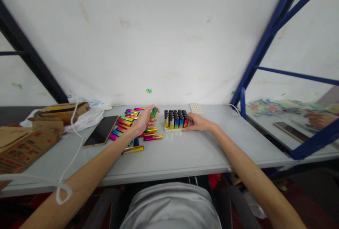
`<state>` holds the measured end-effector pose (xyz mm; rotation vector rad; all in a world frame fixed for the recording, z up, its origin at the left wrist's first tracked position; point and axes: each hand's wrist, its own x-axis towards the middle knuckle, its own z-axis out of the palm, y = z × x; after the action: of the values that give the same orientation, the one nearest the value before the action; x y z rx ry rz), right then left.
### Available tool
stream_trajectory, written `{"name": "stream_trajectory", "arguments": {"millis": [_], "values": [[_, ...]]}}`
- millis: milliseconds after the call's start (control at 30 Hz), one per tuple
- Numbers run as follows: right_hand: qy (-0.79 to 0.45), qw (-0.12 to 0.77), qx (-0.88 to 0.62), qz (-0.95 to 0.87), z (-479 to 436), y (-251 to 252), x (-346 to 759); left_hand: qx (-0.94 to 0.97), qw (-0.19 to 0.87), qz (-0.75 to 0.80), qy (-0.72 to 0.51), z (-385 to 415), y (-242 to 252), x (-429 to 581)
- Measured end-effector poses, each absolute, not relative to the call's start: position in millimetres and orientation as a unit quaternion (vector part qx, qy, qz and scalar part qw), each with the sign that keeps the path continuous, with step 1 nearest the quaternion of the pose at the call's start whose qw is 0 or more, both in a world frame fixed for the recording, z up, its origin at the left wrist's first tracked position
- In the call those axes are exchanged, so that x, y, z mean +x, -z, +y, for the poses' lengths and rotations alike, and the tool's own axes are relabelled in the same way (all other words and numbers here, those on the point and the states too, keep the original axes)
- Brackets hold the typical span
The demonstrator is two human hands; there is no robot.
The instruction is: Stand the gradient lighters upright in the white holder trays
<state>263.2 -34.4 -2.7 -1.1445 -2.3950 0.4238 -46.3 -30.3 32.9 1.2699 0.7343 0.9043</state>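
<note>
My left hand (146, 119) is closed around a green lighter (153, 112), raised a little over the desk. Below and beside it lies a loose pile of shiny multicoloured lighters (126, 121). A yellow lighter (134, 149) rests nearer the front edge. Right of the pile, several lighters with black tops (176, 119) stand upright in rows in a pale tray (173, 129). My right hand (196, 122) touches the right side of this group, thumb at the front and fingers behind.
A phone (102, 131) lies left of the pile, near cardboard boxes (29, 144) and a white cable (76, 130). An empty white grid tray (196, 108) sits by the wall. Past the blue frame (254, 59), another person's hand (321, 119) shows at right.
</note>
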Motion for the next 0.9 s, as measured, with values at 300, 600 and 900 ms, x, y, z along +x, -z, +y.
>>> {"name": "stream_trajectory", "arguments": {"millis": [300,600,900], "values": [[-0.147,0.228,-0.405,-0.873,-33.6,3.6,263.6,0.710,0.521,0.280,-0.381,-37.1,-45.9,-55.3],[-0.151,0.228,-0.403,-0.873,-32.1,6.0,264.9,0.787,0.364,0.340,-0.364,-28.5,-30.2,-54.6],[-0.152,0.228,-0.409,-0.871,-31.5,6.9,264.9,0.840,0.260,0.317,-0.355,-36.1,-24.8,-42.9]]}}
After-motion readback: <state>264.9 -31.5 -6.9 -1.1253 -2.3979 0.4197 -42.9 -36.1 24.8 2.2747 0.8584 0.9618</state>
